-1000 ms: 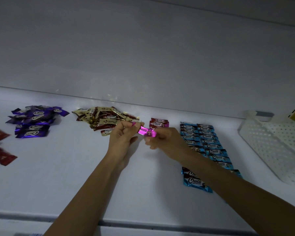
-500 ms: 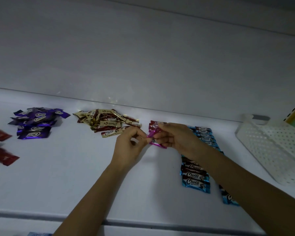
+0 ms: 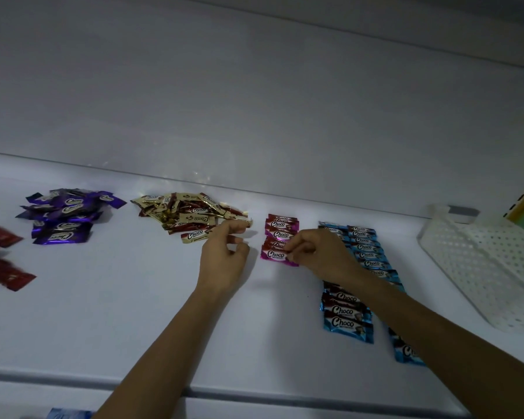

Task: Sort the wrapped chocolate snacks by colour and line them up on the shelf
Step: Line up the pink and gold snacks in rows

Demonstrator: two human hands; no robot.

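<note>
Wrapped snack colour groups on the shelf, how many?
5: red wrapped snacks far left, purple pile, gold pile, pink column at centre, blue columns right; more may lie off-frame.

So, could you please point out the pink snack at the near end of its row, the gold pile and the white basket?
pink snack [image 3: 277, 255]: head view, on its Choco lettering.
gold pile [image 3: 194, 218]: head view, a wrapper mid-heap.
white basket [image 3: 481, 252]: head view, its perforated wall.

One second ago both hands held the pink snack [image 3: 276, 255] in the air between them. Now it lies on the shelf [image 3: 133, 297] at the near end of the pink row [image 3: 281, 226], and only the right hand [image 3: 319, 252] pinches its end. The left hand [image 3: 224, 261] has let go and moved a little left, holding nothing.
</note>
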